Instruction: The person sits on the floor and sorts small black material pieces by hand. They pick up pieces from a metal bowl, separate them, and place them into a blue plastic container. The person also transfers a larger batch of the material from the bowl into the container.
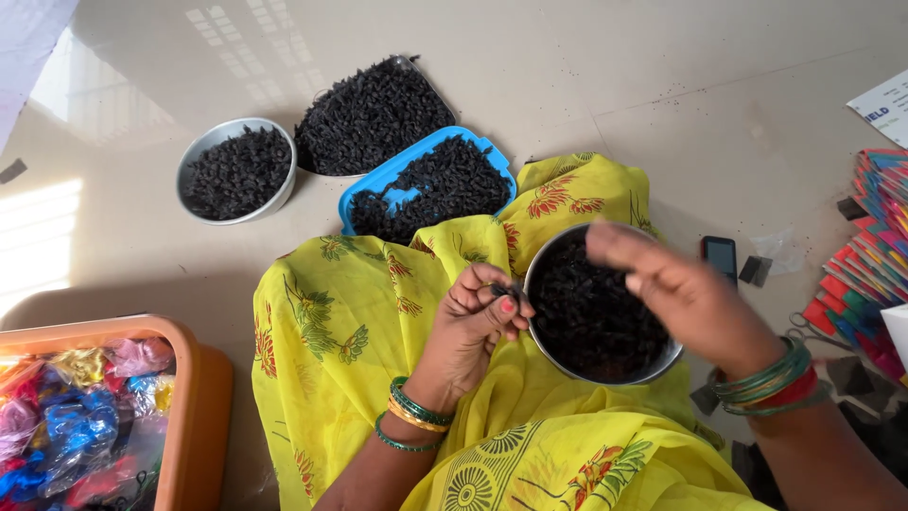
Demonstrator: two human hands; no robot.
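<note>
I sit on the floor with yellow flowered cloth (369, 312) over my lap. A round metal bowl (662, 364) full of small black pieces rests on it. My left hand (478, 317) pinches one small black piece (499, 290) between thumb and fingers, just left of the bowl's rim. My right hand (662, 284) hovers over the bowl, blurred, fingers bent toward the black pieces; whether it holds anything cannot be told. Green and gold bangles circle both wrists.
On the floor ahead stand a blue tray (374, 185), a metal bowl (189, 156) and a heaped plate (374, 114), all with black pieces. An orange tub (194, 397) of coloured wrappers is at left. A phone (721, 255), scissors and stacked coloured cards (875, 246) lie right.
</note>
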